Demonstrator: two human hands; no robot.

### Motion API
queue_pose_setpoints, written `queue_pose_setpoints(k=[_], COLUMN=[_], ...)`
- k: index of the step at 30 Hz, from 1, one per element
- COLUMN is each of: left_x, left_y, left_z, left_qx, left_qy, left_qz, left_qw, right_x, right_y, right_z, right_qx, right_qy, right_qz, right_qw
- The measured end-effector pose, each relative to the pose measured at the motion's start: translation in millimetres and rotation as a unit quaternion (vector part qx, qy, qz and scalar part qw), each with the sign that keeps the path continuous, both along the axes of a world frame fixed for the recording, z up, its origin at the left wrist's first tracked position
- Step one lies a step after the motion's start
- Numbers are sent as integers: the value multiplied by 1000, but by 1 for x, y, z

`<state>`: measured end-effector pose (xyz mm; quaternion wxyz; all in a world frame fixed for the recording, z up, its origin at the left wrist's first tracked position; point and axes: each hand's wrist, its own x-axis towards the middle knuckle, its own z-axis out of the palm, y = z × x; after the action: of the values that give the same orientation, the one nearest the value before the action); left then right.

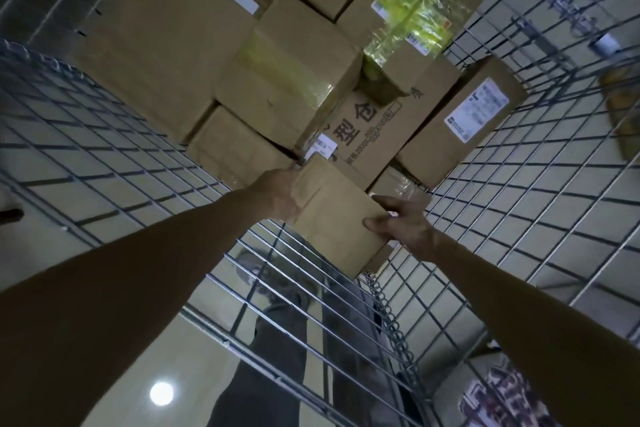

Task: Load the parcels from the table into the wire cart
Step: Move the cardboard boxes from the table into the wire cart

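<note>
I look straight down into the wire cart (pixel 104 156). A small plain brown cardboard parcel (pixel 332 218) hangs over the cart's near side, held between both hands. My left hand (pixel 280 194) grips its left edge, fingers hidden behind the parcel. My right hand (pixel 401 222) grips its right edge, thumb on top and fingers round the side. Below lie several stacked brown parcels, among them a printed carton (pixel 374 128), a box with a white label (pixel 464 121) and a box wrapped in yellow-green tape (pixel 412 10).
Wire mesh walls rise on the left, on the right (pixel 540 163) and on the near side (pixel 311 305). My legs and shoes (pixel 263 288) show through the near mesh on a shiny tiled floor. A patterned item (pixel 502 395) lies outside at bottom right.
</note>
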<state>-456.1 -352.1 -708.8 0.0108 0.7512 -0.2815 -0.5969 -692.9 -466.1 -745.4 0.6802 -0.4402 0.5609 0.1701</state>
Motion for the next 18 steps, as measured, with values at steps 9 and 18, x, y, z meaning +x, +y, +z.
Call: queue_pose_setpoints(k=[9, 18], left_x=[9, 36], left_y=[3, 4], left_z=[-21, -35], left_qx=[67, 10], left_qy=[-9, -209], left_qz=[-40, -51], left_qw=[997, 976], right_x=[27, 34], right_y=[18, 27], right_z=[-40, -32], right_qx=[-124, -189], right_qy=[48, 20], right_qz=[193, 255], right_qw=[972, 948])
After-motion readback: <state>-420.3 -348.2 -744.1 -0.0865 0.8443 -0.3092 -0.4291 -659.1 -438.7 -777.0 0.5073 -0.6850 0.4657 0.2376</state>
